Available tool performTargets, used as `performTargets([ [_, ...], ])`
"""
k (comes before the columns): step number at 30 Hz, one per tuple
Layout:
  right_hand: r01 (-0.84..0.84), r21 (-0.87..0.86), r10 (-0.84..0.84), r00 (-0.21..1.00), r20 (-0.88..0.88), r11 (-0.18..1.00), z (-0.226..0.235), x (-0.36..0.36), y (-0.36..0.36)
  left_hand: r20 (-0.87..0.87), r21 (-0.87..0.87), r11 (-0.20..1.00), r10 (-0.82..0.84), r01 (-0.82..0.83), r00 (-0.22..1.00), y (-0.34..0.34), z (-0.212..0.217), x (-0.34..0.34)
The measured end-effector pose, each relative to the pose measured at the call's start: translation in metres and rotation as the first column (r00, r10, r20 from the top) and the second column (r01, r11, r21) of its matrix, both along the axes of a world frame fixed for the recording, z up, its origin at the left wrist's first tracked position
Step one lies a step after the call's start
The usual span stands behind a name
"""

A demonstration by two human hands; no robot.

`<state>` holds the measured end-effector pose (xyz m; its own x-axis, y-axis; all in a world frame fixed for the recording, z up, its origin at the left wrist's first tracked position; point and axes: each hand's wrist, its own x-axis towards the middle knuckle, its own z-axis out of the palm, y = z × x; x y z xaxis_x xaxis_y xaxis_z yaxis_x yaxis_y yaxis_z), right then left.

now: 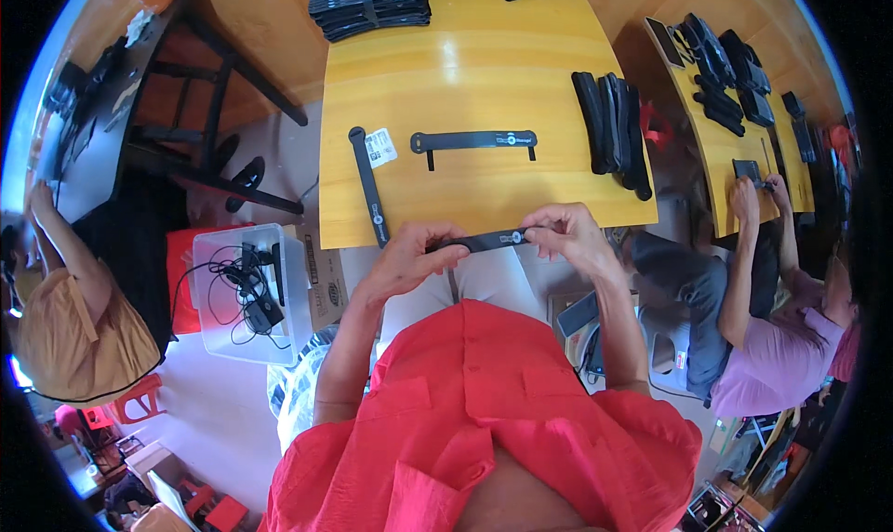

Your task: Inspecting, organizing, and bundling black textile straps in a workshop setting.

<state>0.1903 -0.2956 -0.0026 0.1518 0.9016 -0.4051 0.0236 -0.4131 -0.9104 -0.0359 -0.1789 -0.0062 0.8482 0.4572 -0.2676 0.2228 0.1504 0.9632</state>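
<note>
Between my two hands a short black strap (491,242) with a pale print is stretched level, just off the table's front edge. My left hand (409,258) pinches its left end between thumb and fingers. At the other end, my right hand (569,234) grips it with thumb and fingertips. On the table ahead lies another black strap (474,141) with rounded ends and two short tabs pointing toward me. A third black strap (370,188) slants down toward my left hand, beside a white printed label (379,148).
The yellow wooden table (502,67) bears a bundle of black straps (609,127) at right and a banded black stack (370,6) far left. A clear bin of cables (209,299) stands at left. Co-workers sit on both sides, one in pink (772,346), one in tan (84,337).
</note>
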Motion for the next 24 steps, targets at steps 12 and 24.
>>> performTargets([
  [12,0.351,0.080,-0.340,0.932,-0.123,0.933,-0.044,0.038,0.020,-0.073,-0.062,0.932,0.353,-0.358,0.933,0.048,-0.034,-0.002],
  [24,0.477,0.132,-0.477,0.878,-0.032,0.869,-0.078,0.052,0.065,-0.041,-0.060,0.753,0.654,-0.656,0.755,0.080,-0.069,0.023],
])
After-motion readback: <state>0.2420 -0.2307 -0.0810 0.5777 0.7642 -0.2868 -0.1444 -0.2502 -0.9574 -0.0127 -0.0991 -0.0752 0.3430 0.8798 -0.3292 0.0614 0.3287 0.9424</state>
